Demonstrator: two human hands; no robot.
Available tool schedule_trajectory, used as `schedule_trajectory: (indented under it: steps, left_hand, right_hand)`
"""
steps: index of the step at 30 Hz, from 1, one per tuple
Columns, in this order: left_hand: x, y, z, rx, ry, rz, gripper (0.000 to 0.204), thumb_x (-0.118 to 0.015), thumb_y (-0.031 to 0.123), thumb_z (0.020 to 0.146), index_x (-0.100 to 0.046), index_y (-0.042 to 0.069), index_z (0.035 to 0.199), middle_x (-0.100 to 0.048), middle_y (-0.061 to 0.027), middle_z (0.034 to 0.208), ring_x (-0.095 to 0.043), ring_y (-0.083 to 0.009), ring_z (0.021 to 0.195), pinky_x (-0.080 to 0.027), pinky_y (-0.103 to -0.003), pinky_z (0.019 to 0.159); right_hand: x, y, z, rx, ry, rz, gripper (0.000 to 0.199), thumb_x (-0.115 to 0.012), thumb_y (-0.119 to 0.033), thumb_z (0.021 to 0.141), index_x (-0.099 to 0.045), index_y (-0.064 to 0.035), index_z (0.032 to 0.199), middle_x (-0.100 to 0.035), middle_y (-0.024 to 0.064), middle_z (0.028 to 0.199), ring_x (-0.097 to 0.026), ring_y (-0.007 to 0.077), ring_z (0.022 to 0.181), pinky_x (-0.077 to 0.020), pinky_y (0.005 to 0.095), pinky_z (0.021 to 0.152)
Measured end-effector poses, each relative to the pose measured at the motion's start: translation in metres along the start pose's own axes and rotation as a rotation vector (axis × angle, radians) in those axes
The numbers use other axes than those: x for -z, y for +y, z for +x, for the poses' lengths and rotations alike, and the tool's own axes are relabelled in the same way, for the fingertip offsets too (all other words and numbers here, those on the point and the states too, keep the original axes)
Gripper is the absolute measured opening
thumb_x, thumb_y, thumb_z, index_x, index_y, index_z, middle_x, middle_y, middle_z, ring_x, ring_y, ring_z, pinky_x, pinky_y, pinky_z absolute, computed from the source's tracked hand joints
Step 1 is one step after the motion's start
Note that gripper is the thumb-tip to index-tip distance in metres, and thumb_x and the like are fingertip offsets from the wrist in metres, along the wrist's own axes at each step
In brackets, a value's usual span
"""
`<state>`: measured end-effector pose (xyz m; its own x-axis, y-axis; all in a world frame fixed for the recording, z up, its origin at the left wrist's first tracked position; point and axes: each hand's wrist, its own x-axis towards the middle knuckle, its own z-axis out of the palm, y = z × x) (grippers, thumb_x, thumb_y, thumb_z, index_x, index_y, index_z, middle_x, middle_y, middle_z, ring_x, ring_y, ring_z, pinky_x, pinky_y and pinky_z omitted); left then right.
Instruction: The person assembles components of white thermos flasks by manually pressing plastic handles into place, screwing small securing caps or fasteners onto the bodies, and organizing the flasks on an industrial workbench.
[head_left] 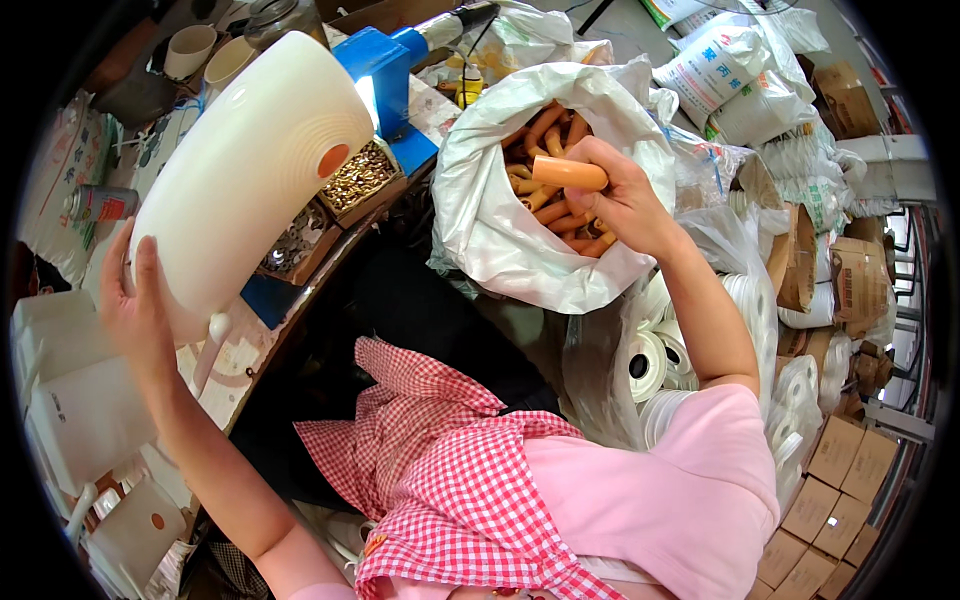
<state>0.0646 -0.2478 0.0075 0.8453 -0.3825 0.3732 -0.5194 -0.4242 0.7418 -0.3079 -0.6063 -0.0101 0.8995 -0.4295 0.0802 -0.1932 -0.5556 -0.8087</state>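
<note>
My left hand (pixel 135 315) is closed around the lower end of a large, curved white plastic container (pixel 250 150), tilted upward over the workbench. An orange disc shows on the container's ribbed side, and a white knob-ended stem (pixel 214 345) sticks out near its lower end. My right hand (pixel 630 195) grips a short orange plastic tube (pixel 568 172), which looks like a handle piece. It is above a white sack (pixel 465 210) with its mouth rolled open. Many similar curved orange tubes (pixel 575 222) fill the sack.
A blue bench machine (pixel 385 90) stands behind the white container. Beside it are a box of brass-coloured rivets (pixel 362 180) and a tray of silvery metal parts (pixel 300 248). More white containers (pixel 90 425) stand at left. White rolls (pixel 648 362) and stacked cartons (pixel 835 455) are at right.
</note>
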Motion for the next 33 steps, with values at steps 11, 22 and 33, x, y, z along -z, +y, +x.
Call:
schedule_trajectory:
  steps: [11,22,33]
  left_hand:
    - [0.002,0.002,0.0,-0.048,0.021,-0.002,0.04,-0.069,0.026,0.096,-0.066,-0.001,0.126,-0.067,-0.0154,0.123,-0.062,-0.0233,0.115,-0.046,-0.033,0.101]
    - [0.015,0.004,-0.009,-0.205,-0.017,0.21,0.05,-0.071,0.044,0.086,-0.066,0.011,0.122,-0.066,-0.0107,0.124,-0.056,-0.0306,0.122,-0.044,-0.043,0.102]
    - [0.009,-0.009,-0.017,-0.114,0.184,0.142,0.048,-0.077,0.046,0.076,-0.069,0.016,0.113,-0.068,-0.0033,0.118,-0.058,-0.0236,0.12,-0.045,-0.044,0.098]
  right_hand:
    - [-0.03,-0.05,0.013,0.05,-0.118,0.093,0.022,-0.071,-0.014,0.092,-0.055,-0.0017,0.099,-0.049,0.0046,0.083,-0.047,0.0154,0.079,-0.0416,0.0294,0.073]
    - [-0.088,-0.193,0.115,0.126,-0.25,0.256,0.023,-0.056,-0.023,0.102,-0.06,-0.0022,0.111,-0.052,-0.003,0.067,-0.048,0.0033,0.053,-0.0382,0.0191,0.047]
    - [-0.209,-0.278,0.247,0.458,-0.562,-0.426,0.028,-0.062,-0.03,0.097,-0.068,-0.0026,0.093,-0.065,0.0006,0.075,-0.051,0.0077,0.057,-0.0427,0.0265,0.051]
